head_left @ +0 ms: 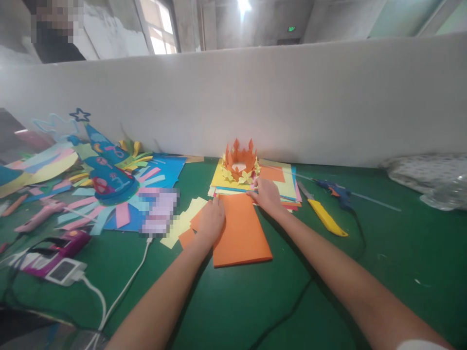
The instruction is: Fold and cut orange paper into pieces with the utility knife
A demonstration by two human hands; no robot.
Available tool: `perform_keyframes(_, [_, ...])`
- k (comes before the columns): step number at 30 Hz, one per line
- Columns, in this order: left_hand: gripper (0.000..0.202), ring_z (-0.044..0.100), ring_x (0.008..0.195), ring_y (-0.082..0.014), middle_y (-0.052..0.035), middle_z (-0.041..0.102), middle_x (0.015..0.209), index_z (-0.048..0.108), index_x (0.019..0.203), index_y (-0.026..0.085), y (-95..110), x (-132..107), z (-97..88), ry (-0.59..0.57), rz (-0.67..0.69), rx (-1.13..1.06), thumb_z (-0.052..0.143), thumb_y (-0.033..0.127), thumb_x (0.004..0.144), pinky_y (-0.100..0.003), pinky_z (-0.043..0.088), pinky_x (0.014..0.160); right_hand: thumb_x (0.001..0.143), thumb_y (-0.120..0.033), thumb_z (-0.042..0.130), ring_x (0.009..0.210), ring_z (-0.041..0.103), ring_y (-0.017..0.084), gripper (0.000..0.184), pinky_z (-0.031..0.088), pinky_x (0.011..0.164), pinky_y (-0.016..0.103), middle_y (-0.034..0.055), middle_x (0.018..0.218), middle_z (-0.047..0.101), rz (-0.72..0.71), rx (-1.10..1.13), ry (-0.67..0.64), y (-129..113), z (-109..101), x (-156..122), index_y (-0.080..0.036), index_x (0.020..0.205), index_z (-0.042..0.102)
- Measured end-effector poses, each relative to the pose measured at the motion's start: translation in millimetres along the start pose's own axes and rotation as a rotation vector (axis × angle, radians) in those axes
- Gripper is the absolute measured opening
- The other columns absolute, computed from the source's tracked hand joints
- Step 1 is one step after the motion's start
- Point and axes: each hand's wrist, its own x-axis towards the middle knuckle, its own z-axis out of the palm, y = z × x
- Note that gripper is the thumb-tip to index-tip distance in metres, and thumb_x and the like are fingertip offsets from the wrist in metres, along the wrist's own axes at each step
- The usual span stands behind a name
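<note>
A sheet of orange paper, folded over, lies on the green table right in front of me. My left hand is at its upper left edge, closed against the paper with the fingers pointing away from me. At the far right corner is my right hand, its thumb on the corner and its fingers curled. Just beyond stands an orange paper crown trimmed with yellow paper flowers, resting on a stack of coloured paper sheets. Beside my left hand lie yellow paper pieces and smaller orange pieces.
On the right lie a yellow utility knife and a blue glue gun. To the left are blue cone hats, paper strips, a phone and a power strip with cables. A white partition runs behind.
</note>
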Motion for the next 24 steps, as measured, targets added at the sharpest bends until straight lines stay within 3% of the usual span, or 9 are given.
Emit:
perform_keyframes(8, [0.03,0.058,0.094,-0.0256,-0.0183,0.058,0.102,0.058,0.101,0.008,0.4,0.3,1.6,0.006,-0.02,0.001,0.033,0.001,0.087,-0.032,0.044,0.077,0.08,-0.039,0.063,0.074,0.052,0.025,0.025,0.028,0.061,0.03,0.0053,0.076,0.058,-0.035,-0.006,-0.021,0.1,-8.4,-13.1,-0.021,0.08,0.046])
perform_keyframes(18, [0.031,0.056,0.095,-0.0246,-0.0156,0.059,0.099,0.059,0.099,0.01,0.1,-0.9,1.7,0.01,-0.026,-0.006,0.032,0.001,0.087,-0.032,0.043,0.08,0.071,-0.04,0.072,0.071,0.049,0.021,0.036,0.03,0.059,0.027,0.002,0.076,0.056,-0.173,0.091,-0.178,8.2,-35.3,-62.2,-0.023,0.076,0.042])
perform_keyframes(24, [0.029,0.057,0.093,-0.0253,-0.0155,0.058,0.097,0.059,0.096,0.01,-0.7,-0.2,4.7,0.012,-0.033,-0.013,0.033,0.001,0.086,-0.032,0.042,0.077,0.066,-0.04,0.076,0.068,0.048,0.019,0.042,0.031,0.059,0.027,-0.0004,0.074,0.054,-0.178,0.18,-0.324,4.3,-62.4,-99.0,-0.023,0.073,0.038])
